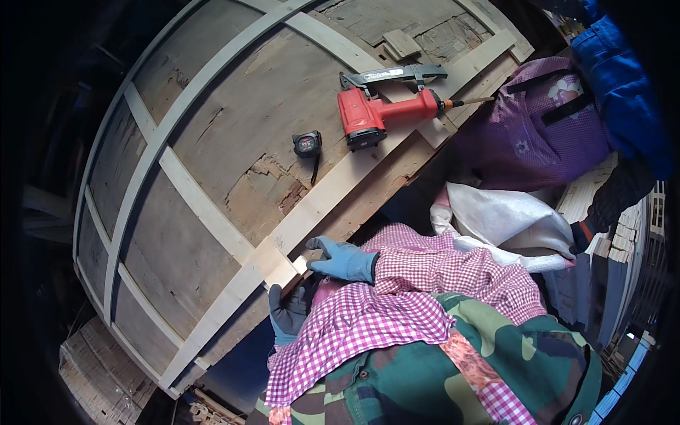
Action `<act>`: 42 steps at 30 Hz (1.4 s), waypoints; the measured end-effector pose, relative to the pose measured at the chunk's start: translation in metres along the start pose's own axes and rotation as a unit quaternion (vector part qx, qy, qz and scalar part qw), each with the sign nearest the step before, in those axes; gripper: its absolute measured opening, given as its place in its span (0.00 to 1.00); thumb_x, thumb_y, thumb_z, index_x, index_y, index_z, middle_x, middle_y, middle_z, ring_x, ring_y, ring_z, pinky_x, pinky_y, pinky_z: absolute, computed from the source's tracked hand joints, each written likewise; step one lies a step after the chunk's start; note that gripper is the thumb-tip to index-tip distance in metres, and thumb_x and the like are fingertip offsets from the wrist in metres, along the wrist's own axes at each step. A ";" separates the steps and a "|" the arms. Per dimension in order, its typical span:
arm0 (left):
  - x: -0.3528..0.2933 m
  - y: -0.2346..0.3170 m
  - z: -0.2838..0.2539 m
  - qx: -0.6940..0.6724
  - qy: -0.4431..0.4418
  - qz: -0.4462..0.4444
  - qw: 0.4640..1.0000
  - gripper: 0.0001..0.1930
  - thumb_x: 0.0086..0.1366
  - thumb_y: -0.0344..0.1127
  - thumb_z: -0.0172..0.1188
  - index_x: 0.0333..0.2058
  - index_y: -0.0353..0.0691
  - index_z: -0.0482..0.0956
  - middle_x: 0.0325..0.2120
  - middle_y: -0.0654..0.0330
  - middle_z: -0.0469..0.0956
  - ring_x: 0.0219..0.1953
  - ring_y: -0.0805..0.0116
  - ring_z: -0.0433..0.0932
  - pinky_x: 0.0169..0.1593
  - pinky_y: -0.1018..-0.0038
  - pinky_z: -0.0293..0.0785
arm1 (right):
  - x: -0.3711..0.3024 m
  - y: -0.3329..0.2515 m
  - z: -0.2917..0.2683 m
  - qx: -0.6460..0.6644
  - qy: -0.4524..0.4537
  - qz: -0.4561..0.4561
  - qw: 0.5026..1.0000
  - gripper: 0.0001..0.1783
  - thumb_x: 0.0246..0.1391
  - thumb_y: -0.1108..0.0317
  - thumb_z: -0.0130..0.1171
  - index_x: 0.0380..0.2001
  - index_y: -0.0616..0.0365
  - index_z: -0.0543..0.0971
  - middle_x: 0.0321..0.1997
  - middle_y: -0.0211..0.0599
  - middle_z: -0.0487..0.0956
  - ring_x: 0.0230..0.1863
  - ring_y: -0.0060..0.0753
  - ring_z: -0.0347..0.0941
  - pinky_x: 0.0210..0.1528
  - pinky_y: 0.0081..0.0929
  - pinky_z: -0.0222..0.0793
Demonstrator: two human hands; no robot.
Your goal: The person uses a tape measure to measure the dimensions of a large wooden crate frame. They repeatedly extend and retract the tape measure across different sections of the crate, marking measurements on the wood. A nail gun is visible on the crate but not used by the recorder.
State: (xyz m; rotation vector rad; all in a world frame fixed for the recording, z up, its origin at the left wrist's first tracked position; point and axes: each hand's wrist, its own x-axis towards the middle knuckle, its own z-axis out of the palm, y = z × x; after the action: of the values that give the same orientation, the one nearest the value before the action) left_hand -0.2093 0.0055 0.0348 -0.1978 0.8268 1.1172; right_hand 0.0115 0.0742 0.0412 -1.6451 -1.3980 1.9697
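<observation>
A small flat wooden block [275, 265] lies against the pale batten along the near edge of a wooden panel [219, 149]. My left hand [287, 315], in a grey-blue work glove, grips the block from below, its thumb up against the near side; the other fingers are partly hidden. On the block's right end, my right hand [347, 261], in a blue glove, closes thumb and fingertips at a small light wood end. Farther up the panel rest a black tape measure [307, 144] and a red nail gun [368, 117] with a hose fitting.
Another wood block [401, 44] sits at the panel's far side. To the right are a purple checked garment [545, 124], another person's blue sleeve [623, 78], a white sack [496, 216] and stacked wood strips [630, 234]. Boards [106, 361] lie at lower left.
</observation>
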 end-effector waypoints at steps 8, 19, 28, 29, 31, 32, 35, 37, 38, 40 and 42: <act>-0.026 -0.014 -0.138 0.096 0.220 0.109 0.965 0.15 0.63 0.32 0.59 0.47 0.36 0.72 0.44 0.47 0.76 0.45 0.58 0.79 0.43 0.67 0.83 | -0.003 0.031 0.009 0.155 0.014 0.021 0.988 0.30 0.57 0.56 0.57 0.58 0.62 0.66 0.47 0.44 0.78 0.40 0.29 0.77 0.40 0.24 0.73; 0.022 -0.030 -0.205 -0.097 0.328 0.089 0.935 0.15 0.61 0.29 0.62 0.45 0.46 0.70 0.45 0.57 0.72 0.53 0.58 0.67 0.50 0.60 0.78 | -0.003 0.002 0.005 0.163 -0.013 0.085 0.983 0.23 0.62 0.61 0.54 0.57 0.59 0.68 0.41 0.36 0.77 0.35 0.24 0.75 0.35 0.21 0.75; 0.037 -0.044 -0.229 -0.129 0.309 0.081 0.939 0.13 0.62 0.34 0.62 0.42 0.41 0.70 0.39 0.57 0.74 0.43 0.57 0.73 0.47 0.60 0.78 | 0.004 -0.005 0.006 0.142 -0.040 0.083 0.986 0.23 0.62 0.62 0.53 0.57 0.60 0.68 0.40 0.36 0.77 0.35 0.25 0.75 0.37 0.22 0.75; 0.037 -0.042 -0.226 -0.130 0.304 0.079 0.940 0.13 0.62 0.35 0.62 0.42 0.41 0.70 0.39 0.57 0.74 0.43 0.56 0.74 0.46 0.60 0.78 | 0.008 -0.002 0.005 0.135 -0.042 0.074 0.987 0.23 0.62 0.62 0.53 0.57 0.60 0.68 0.40 0.36 0.77 0.36 0.25 0.75 0.36 0.22 0.75; 0.038 -0.043 -0.224 -0.140 0.314 0.072 0.936 0.13 0.62 0.36 0.63 0.42 0.42 0.71 0.37 0.57 0.75 0.40 0.59 0.74 0.46 0.61 0.78 | 0.008 -0.004 0.003 0.122 -0.040 0.074 0.989 0.22 0.59 0.64 0.56 0.54 0.61 0.70 0.42 0.38 0.78 0.38 0.27 0.76 0.34 0.22 0.76; 0.037 -0.043 -0.224 -0.133 0.304 0.069 0.941 0.12 0.62 0.37 0.63 0.41 0.42 0.72 0.36 0.58 0.75 0.39 0.61 0.74 0.46 0.62 0.78 | 0.008 -0.005 0.003 0.121 -0.038 0.077 0.989 0.22 0.59 0.63 0.56 0.54 0.61 0.70 0.42 0.38 0.78 0.38 0.27 0.76 0.34 0.23 0.76; 0.040 -0.039 -0.236 -0.124 0.256 0.047 0.957 0.13 0.61 0.40 0.65 0.40 0.41 0.74 0.34 0.60 0.76 0.34 0.66 0.74 0.46 0.65 0.78 | 0.013 0.001 0.001 0.120 -0.036 0.067 0.990 0.22 0.59 0.62 0.55 0.54 0.61 0.69 0.42 0.39 0.78 0.38 0.27 0.76 0.34 0.23 0.76; 0.031 -0.036 -0.200 -0.093 0.307 0.049 0.946 0.16 0.61 0.43 0.64 0.41 0.39 0.74 0.33 0.58 0.76 0.33 0.64 0.75 0.44 0.66 0.79 | 0.011 0.003 -0.003 0.125 -0.033 0.066 0.989 0.23 0.59 0.61 0.54 0.54 0.61 0.69 0.43 0.40 0.77 0.40 0.28 0.76 0.36 0.24 0.76; 0.027 -0.033 -0.191 -0.065 0.312 0.056 0.946 0.17 0.61 0.44 0.64 0.42 0.39 0.74 0.34 0.58 0.76 0.33 0.63 0.76 0.43 0.67 0.80 | 0.010 0.002 -0.004 0.126 -0.031 0.070 0.989 0.23 0.59 0.60 0.54 0.54 0.61 0.69 0.44 0.40 0.77 0.41 0.29 0.76 0.36 0.24 0.76; 0.035 -0.033 -0.219 -0.074 0.300 0.043 0.950 0.19 0.62 0.45 0.64 0.44 0.39 0.74 0.35 0.57 0.77 0.34 0.61 0.77 0.39 0.67 0.81 | 0.011 0.011 -0.008 0.103 -0.014 0.043 0.994 0.24 0.59 0.59 0.54 0.54 0.59 0.70 0.41 0.38 0.79 0.37 0.27 0.77 0.35 0.24 0.75; 0.040 -0.026 -0.247 0.051 0.291 0.026 0.955 0.18 0.62 0.44 0.63 0.46 0.39 0.74 0.40 0.56 0.78 0.36 0.57 0.78 0.40 0.67 0.81 | 0.014 0.017 -0.008 0.139 -0.012 0.032 0.990 0.24 0.58 0.58 0.55 0.55 0.57 0.70 0.40 0.38 0.80 0.36 0.26 0.77 0.35 0.24 0.74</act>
State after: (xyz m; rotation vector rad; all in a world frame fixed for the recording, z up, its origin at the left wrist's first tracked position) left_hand -0.3006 -0.1086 -0.1704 -0.4335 1.4173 1.0733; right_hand 0.0203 0.0790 0.0206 -1.5607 -1.0304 2.1144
